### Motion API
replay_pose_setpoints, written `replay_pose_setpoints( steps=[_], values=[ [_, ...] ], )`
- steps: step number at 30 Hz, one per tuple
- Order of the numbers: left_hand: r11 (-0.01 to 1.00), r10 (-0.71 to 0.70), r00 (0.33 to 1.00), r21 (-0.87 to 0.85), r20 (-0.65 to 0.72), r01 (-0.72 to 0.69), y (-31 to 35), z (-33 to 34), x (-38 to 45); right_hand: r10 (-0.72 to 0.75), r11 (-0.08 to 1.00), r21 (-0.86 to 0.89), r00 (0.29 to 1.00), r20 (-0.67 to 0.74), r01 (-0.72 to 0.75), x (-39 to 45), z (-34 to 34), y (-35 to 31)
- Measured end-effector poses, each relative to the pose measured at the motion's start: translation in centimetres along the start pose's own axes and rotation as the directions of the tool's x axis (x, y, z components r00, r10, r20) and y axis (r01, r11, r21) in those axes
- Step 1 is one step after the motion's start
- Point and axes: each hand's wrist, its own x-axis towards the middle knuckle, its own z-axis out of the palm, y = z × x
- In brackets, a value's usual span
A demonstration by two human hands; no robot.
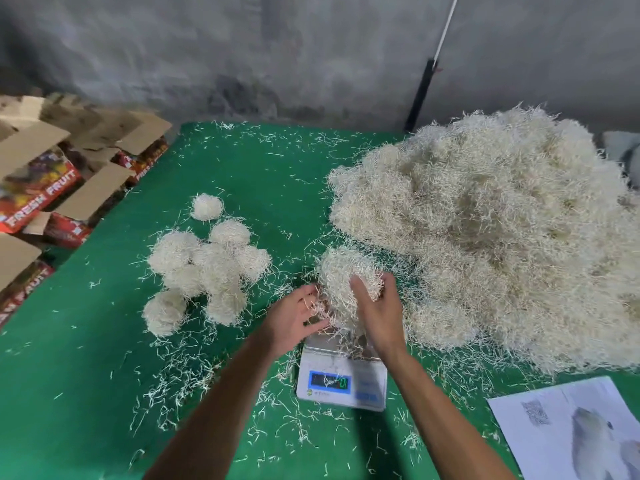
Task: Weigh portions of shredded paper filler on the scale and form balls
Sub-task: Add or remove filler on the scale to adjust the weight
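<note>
Currently a portion of shredded paper (346, 282) sits over the scale (343, 372), just below frame centre, both hands cupped on it. Left hand (298, 315) at its 8 o'clock, fingers (311, 296) spread wide and curled into the strands; right hand (379, 310) at its 4 o'clock, fingers (360, 289) pressed into the clump, holding it. Can't tell if the portion rests fully on the pan or is partly lifted; pan mostly hidden. Display (329, 381) lit, digits too blurred to read

Judged step: compacting the weighed portion into a ball. To do it well: get the reading with hands off before squeezing, since hand pressure would skew it. Then gather stray strands hanging at 6 o'clock under the clump, tuck them inward, rotate between both palms with even pressure so it rounds like the finished ones. Loose springy filler, so it likely sheds and expands back; firm squeeze needed

Finished balls (207, 271) clustered at 9 o'clock of the scale, well apart from it; new ball would go beside them. Big loose pile (485, 237) at 2 o'clock, nearly touching the portion, so keep them apart to avoid dragging in extra strands. Green table (86, 375) littered with scraps. Printed sheet (571, 431) at 4 o'clock, fruit cartons (38, 188) far at 10 o'clock
</note>
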Motion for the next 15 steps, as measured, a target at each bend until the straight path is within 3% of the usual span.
replay_pose_setpoints(
  steps=[2, 5, 10, 12, 15],
  values=[
    [0.979, 0.004, 0.996, 0.203, -0.094, 0.015, 0.0, 0.7, 1.2, -0.005, 0.989, -0.145, 0.998, 0.061, 0.014, 0.3, -1.2, 0.8],
    [0.894, -0.033, 0.963, 0.423, -0.267, 0.148, -1.4, 1.5, 1.3, 0.026, 0.920, -0.390, 0.988, 0.151, 0.036, 0.6, -2.6, 2.5],
    [0.841, 0.059, 0.917, 0.514, -0.396, 0.168, -3.0, 0.6, 0.8, -0.064, 0.961, -0.272, 0.994, -0.088, 0.038, 0.1, -4.1, 3.5],
    [0.830, 0.085, 0.914, 0.535, -0.397, 0.155, -3.3, 0.4, 0.6, -0.031, 0.974, -0.228, 0.995, -0.098, 0.007, 0.1, -4.2, 3.8],
    [0.900, 0.059, 0.930, 0.422, -0.363, 0.107, -3.2, 0.4, 0.6, -0.014, 0.978, -0.208, 0.998, -0.068, -0.001, 0.5, -4.3, 4.2]
  ],
)
